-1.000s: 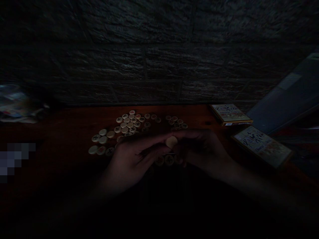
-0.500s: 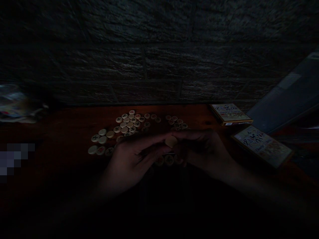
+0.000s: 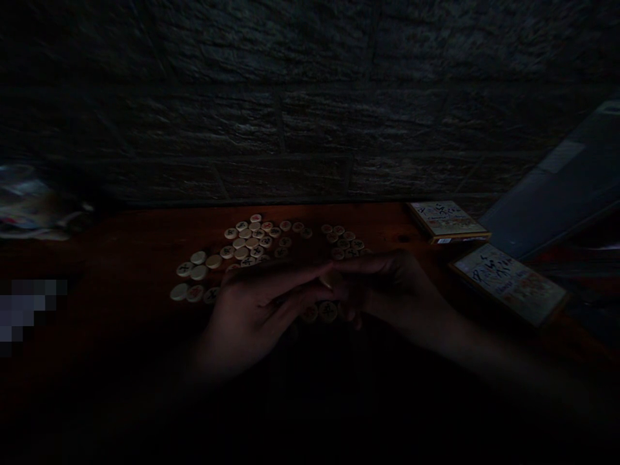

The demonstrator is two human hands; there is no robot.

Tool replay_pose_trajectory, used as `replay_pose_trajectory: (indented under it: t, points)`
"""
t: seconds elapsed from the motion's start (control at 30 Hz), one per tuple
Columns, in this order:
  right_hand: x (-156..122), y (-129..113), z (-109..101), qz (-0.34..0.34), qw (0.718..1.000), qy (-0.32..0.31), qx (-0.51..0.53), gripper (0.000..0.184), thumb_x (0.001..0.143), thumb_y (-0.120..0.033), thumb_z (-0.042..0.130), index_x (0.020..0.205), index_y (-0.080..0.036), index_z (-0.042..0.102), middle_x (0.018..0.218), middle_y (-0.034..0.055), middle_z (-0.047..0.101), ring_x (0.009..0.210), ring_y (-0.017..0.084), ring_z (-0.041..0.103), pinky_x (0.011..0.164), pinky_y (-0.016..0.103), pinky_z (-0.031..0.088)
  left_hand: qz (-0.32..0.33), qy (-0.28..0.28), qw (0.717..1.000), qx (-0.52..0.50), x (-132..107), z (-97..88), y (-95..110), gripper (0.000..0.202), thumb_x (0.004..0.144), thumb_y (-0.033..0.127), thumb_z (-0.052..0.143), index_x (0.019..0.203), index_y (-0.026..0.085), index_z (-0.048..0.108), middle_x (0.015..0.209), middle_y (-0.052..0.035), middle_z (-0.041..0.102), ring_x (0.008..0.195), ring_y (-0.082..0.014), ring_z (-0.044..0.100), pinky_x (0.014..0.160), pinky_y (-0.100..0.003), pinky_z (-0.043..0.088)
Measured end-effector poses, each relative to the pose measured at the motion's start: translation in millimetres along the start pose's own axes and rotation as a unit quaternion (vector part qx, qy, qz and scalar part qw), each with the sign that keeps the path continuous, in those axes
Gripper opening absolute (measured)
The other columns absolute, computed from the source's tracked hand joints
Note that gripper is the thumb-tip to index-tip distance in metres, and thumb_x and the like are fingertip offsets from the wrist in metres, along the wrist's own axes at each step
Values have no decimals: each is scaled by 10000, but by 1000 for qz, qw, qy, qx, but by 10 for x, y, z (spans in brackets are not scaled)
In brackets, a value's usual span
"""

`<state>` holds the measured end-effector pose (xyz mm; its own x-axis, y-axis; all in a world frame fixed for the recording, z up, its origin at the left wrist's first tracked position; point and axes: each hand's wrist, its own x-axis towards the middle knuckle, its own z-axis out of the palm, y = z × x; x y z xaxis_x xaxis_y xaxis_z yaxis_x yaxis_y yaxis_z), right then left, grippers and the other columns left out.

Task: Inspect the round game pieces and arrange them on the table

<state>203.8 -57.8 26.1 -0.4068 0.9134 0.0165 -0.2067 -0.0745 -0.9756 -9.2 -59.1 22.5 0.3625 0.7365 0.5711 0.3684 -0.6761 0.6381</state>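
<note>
Between the fingertips of both hands is a pale round Chinese chess piece (image 3: 331, 279), tilted and partly covered by fingers. My left hand (image 3: 256, 310) pinches it from the left. From the right, the thumb and fingers of my right hand (image 3: 400, 290) close on it too. Beyond my left hand lies a loose cluster of chess pieces (image 3: 252, 243), some with red or black characters and some plain. A smaller group (image 3: 343, 244) lies past my right hand. Just below the held piece, a black-marked piece (image 3: 328, 311) shows; others there are hidden by my hands.
Two Chinese chess boxes, one farther back (image 3: 448, 219) and one nearer (image 3: 511, 283), lie on the right of the wooden table (image 3: 145, 226). A dark stone wall (image 3: 310, 123) rises behind. At the left edge is a light-coloured bundle (image 3: 29, 206). Lighting is very dim.
The held piece has turned from face-on to tilted, showing less of its flat face. My fingers have shifted slightly around it; the pieces on the table look unmoved.
</note>
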Motion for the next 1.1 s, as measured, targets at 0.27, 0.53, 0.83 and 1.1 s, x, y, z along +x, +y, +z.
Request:
replay_pose_trajectory:
  t: [0.27, 0.53, 0.83, 1.1]
  points:
    - [15, -19, -11, 10, 999, -15, 28, 277, 715, -222, 920, 983, -241, 852, 638, -21, 737, 502, 65, 644, 494, 146, 555, -4, 2, 1000, -8, -8, 15, -8, 295, 927, 202, 741, 1205, 294, 778, 1036, 18, 840, 892, -168, 813, 820, -231, 656]
    - [15, 0, -24, 11, 1000, -1, -1, 187, 811, -216, 847, 998, -218, 840, 676, -16, 754, 532, 76, 645, 514, 168, 553, -11, -4, 1000, -2, -2, 12, -6, 306, 908, 216, 770, 1197, 316, 776, 1117, 27, 825, 945, -173, 805, 839, -240, 659]
    - [22, 23, -21, -22, 999, 13, -24, 304, 752, -260, 900, 1044, -224, 827, 748, -14, 770, 530, 77, 636, 511, 180, 536, -29, 13, 999, -19, 0, 50, 11, 257, 894, 204, 781, 1141, 274, 781, 1070, 12, 832, 897, -166, 803, 847, -241, 660]
    - [13, 26, 0, -27, 999, 24, -34, 215, 778, -236, 880, 987, -220, 834, 745, -12, 768, 530, 67, 633, 509, 161, 534, -1, -9, 1000, 14, -5, 26, 9, 240, 901, 180, 765, 1124, 269, 766, 1061, 20, 832, 900, -156, 797, 878, -240, 645]
